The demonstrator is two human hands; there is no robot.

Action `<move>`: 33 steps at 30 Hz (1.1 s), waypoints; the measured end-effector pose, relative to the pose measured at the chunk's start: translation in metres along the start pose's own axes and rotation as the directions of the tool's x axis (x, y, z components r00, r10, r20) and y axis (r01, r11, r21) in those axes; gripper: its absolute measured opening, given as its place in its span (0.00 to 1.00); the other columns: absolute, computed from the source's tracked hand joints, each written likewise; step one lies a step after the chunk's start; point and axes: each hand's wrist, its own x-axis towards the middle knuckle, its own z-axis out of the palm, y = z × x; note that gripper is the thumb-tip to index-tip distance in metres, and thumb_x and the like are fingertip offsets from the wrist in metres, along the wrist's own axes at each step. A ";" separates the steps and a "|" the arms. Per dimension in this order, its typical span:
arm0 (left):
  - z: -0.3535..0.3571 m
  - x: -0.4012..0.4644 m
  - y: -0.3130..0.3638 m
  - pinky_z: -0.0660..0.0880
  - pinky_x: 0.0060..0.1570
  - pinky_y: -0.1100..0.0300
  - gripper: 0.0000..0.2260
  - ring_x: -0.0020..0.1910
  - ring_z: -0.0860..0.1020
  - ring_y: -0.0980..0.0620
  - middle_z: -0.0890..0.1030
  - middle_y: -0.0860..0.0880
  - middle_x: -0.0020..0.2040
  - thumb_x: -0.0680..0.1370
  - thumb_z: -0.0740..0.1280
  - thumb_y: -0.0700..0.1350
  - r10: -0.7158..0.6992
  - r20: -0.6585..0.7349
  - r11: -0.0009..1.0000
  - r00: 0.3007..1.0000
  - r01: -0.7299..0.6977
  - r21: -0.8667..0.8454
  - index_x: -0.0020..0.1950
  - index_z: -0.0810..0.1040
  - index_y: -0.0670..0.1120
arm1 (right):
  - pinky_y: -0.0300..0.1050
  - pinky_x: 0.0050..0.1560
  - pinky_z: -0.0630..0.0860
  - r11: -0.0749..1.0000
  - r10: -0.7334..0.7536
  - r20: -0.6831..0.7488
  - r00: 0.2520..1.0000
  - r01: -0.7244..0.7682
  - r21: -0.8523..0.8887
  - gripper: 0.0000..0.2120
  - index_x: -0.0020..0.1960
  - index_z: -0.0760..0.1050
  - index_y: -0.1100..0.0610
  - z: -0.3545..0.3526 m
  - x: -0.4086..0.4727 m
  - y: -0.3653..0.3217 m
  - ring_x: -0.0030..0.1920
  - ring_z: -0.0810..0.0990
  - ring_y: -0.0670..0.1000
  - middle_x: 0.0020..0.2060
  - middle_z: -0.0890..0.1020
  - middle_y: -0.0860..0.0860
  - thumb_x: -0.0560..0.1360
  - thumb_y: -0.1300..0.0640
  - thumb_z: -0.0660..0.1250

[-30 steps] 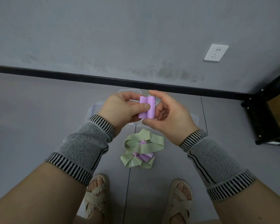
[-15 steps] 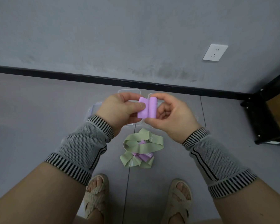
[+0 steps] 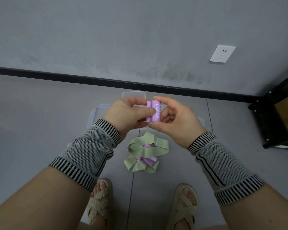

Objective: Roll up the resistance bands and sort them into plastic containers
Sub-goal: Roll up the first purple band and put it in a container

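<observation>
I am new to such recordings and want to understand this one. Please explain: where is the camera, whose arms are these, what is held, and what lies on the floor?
There is no machine here. One camera sits on a person's head and looks down, so you see their own arms and sandalled feet. The left hand and right hand together pinch a purple band, rolled from both ends into two small rolls. On the floor lies a pile of loose bands, green and purple. Behind the hands stand clear containers, partly hidden. A socket is on the wall.
</observation>
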 end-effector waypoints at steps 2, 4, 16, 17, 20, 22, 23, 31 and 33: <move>0.000 0.001 -0.001 0.80 0.44 0.57 0.07 0.37 0.79 0.50 0.82 0.41 0.42 0.74 0.70 0.38 0.000 -0.005 1.000 1.000 0.000 0.023 0.52 0.79 0.42 | 0.43 0.44 0.78 1.000 0.009 0.002 1.000 -0.009 0.027 0.27 0.55 0.72 0.40 0.001 0.000 -0.001 0.34 0.76 0.46 0.34 0.79 0.55 0.65 0.63 0.78; -0.001 0.001 -0.002 0.79 0.39 0.61 0.04 0.35 0.78 0.52 0.81 0.44 0.38 0.75 0.68 0.37 0.009 -0.010 1.000 1.000 -0.009 0.028 0.49 0.79 0.43 | 0.43 0.43 0.77 0.998 0.018 0.000 1.000 -0.018 0.056 0.26 0.55 0.73 0.43 -0.001 0.000 -0.002 0.34 0.75 0.46 0.33 0.78 0.52 0.65 0.64 0.77; 0.002 -0.002 -0.004 0.79 0.39 0.61 0.05 0.37 0.81 0.52 0.84 0.45 0.38 0.74 0.70 0.40 0.076 -0.012 0.995 0.997 -0.075 0.060 0.50 0.79 0.45 | 0.40 0.41 0.75 0.985 -0.052 0.015 0.999 0.054 -0.161 0.25 0.60 0.73 0.42 -0.001 0.000 0.000 0.33 0.73 0.42 0.32 0.74 0.45 0.68 0.61 0.75; 0.003 -0.002 -0.005 0.79 0.39 0.60 0.07 0.38 0.82 0.52 0.84 0.45 0.40 0.73 0.71 0.40 0.080 -0.013 0.994 0.997 -0.078 0.081 0.50 0.79 0.45 | 0.39 0.41 0.75 0.978 -0.066 0.018 0.998 0.069 -0.198 0.26 0.62 0.73 0.43 0.000 0.000 0.000 0.33 0.72 0.41 0.32 0.73 0.44 0.68 0.60 0.74; 0.004 0.001 -0.006 0.80 0.44 0.56 0.09 0.40 0.82 0.49 0.84 0.42 0.42 0.73 0.71 0.38 0.069 -0.033 0.997 0.997 -0.068 0.034 0.53 0.78 0.44 | 0.35 0.43 0.74 0.984 -0.042 0.016 0.999 0.044 -0.171 0.32 0.69 0.67 0.41 0.001 -0.001 0.000 0.36 0.73 0.42 0.35 0.75 0.44 0.69 0.59 0.74; 0.003 0.002 -0.005 0.80 0.47 0.55 0.10 0.39 0.81 0.49 0.83 0.42 0.41 0.74 0.69 0.38 0.059 -0.060 0.996 0.996 -0.063 -0.065 0.54 0.77 0.44 | 0.39 0.46 0.77 0.998 0.028 -0.020 0.999 -0.029 -0.048 0.34 0.69 0.64 0.38 0.000 -0.001 0.002 0.39 0.79 0.44 0.40 0.79 0.46 0.68 0.55 0.74; 0.002 0.003 -0.005 0.80 0.46 0.56 0.10 0.39 0.81 0.50 0.82 0.43 0.40 0.74 0.69 0.38 0.056 -0.071 0.992 0.996 -0.064 -0.112 0.55 0.77 0.44 | 0.43 0.49 0.78 0.998 0.064 -0.048 0.997 -0.064 0.008 0.31 0.67 0.65 0.40 0.000 0.000 0.002 0.41 0.81 0.45 0.42 0.82 0.46 0.69 0.53 0.74; -0.002 0.001 -0.001 0.76 0.34 0.65 0.06 0.40 0.83 0.54 0.84 0.49 0.40 0.76 0.68 0.42 0.008 -0.074 0.981 0.997 -0.023 -0.195 0.52 0.79 0.46 | 0.41 0.42 0.79 0.923 0.204 -0.128 0.971 -0.147 0.355 0.07 0.45 0.80 0.55 0.002 0.002 -0.004 0.34 0.81 0.46 0.34 0.83 0.51 0.74 0.66 0.67; -0.006 0.002 0.001 0.76 0.32 0.66 0.02 0.37 0.82 0.55 0.83 0.50 0.37 0.76 0.68 0.43 -0.009 -0.082 0.980 0.997 -0.008 -0.201 0.47 0.79 0.46 | 0.40 0.40 0.77 0.911 0.219 -0.133 0.967 -0.153 0.383 0.09 0.45 0.81 0.54 -0.001 0.004 -0.003 0.33 0.78 0.45 0.33 0.81 0.50 0.75 0.66 0.66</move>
